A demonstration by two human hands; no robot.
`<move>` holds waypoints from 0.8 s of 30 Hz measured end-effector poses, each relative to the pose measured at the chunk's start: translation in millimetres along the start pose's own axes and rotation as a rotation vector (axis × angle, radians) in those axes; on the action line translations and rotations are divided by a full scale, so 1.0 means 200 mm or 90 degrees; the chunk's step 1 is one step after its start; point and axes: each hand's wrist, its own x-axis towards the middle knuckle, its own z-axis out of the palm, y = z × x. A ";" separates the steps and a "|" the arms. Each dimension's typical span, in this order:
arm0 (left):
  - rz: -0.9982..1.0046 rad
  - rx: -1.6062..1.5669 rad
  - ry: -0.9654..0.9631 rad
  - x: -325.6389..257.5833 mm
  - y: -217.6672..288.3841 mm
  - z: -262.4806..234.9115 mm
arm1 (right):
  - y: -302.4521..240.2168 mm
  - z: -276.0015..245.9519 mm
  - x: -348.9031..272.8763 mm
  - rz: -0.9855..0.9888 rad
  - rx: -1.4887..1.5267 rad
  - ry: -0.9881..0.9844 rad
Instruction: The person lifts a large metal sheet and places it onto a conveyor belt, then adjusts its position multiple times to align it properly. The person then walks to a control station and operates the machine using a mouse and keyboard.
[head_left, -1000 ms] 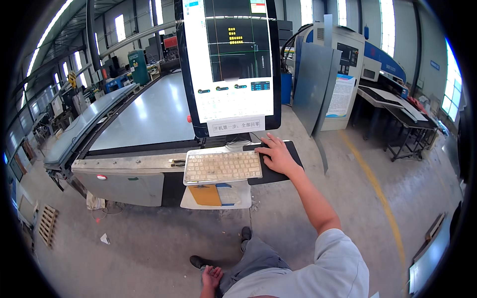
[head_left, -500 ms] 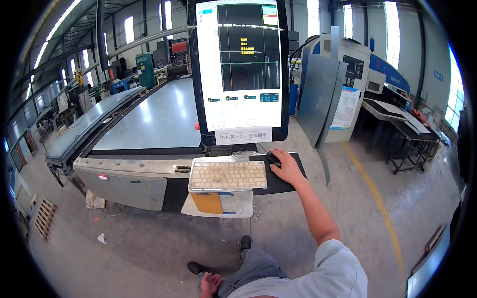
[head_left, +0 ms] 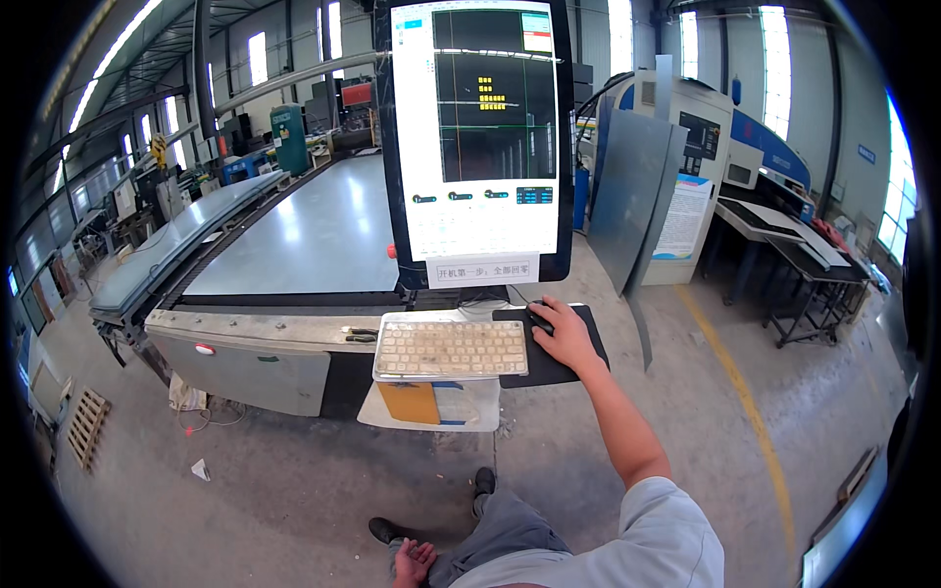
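My right hand (head_left: 562, 334) rests over a dark computer mouse (head_left: 538, 320), fingers curved around it. Under the mouse lies a black mouse pad (head_left: 569, 370). To its left sits a grimy, yellowed keyboard (head_left: 451, 350), which neither hand touches. Above them stands a tall monitor (head_left: 481, 225) in a black frame, its dark drawing area showing several small yellow shapes. My left hand (head_left: 415, 561) hangs low beside my leg, palm up, its fingers loosely bent and apart with nothing in them.
Behind the monitor, a large flat metal sheet (head_left: 304, 230) covers a machine bed. A red button (head_left: 391, 250) shows at the monitor's left edge. Upright metal panels (head_left: 627, 186) stand at right before a white machine cabinet (head_left: 698, 142). A wooden pallet (head_left: 88, 428) lies far left.
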 end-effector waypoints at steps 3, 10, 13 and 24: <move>0.003 0.000 -0.007 -0.01 0.00 0.00 | 0.00 0.01 0.00 -0.003 0.011 0.010; -0.009 0.008 -0.021 -0.07 0.00 0.06 | 0.03 0.00 0.00 -0.006 0.020 0.009; 0.001 0.002 0.009 -0.02 0.01 0.02 | 0.01 0.02 0.01 -0.013 0.035 0.012; 0.001 0.006 0.009 -0.03 -0.01 0.04 | 0.02 0.02 0.01 -0.004 0.008 0.008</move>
